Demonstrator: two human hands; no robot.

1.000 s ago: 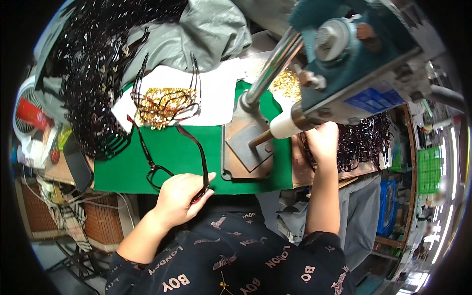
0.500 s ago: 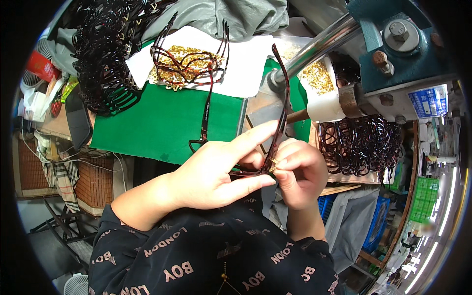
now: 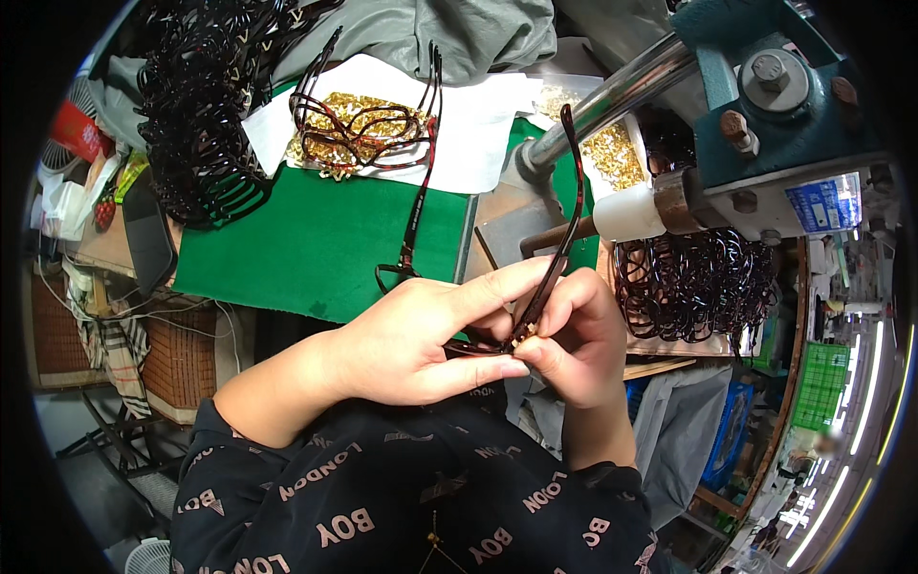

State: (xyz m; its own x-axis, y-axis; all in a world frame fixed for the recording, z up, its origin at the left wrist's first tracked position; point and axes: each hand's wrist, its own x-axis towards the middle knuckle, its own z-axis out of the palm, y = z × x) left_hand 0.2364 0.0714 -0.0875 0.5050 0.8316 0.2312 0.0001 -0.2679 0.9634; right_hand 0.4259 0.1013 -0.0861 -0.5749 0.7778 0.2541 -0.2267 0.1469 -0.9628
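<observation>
My left hand point(image 3: 406, 335) grips a dark tortoiseshell eyeglass frame point(image 3: 576, 206), one temple of which points up and slightly right between my hands. The frame's front is mostly hidden behind my left fingers. At the corner where temple and front meet, a small gold-coloured trim piece point(image 3: 523, 335) sits by the thumb and fingertips of my right hand point(image 3: 581, 330), which are closed there. Whether the trim is fixed to the frame cannot be made out. Beyond my left hand, more tortoiseshell frames point(image 3: 397, 146) rest over a pile of small gold pieces point(image 3: 349, 107).
A green mat point(image 3: 287, 244) and a white sheet point(image 3: 478, 143) cover the bench. Dark frames are heaped at left point(image 3: 196, 124) and right point(image 3: 693, 282). A teal press point(image 3: 775, 124) with a metal post juts in near my right hand; a tray of gold pieces point(image 3: 615, 158) stands behind it.
The raised temple has tilted to the right and its tip sits lower. Both hands have shifted slightly, and the gold piece at my right fingertips is now lower, close against the frame corner.
</observation>
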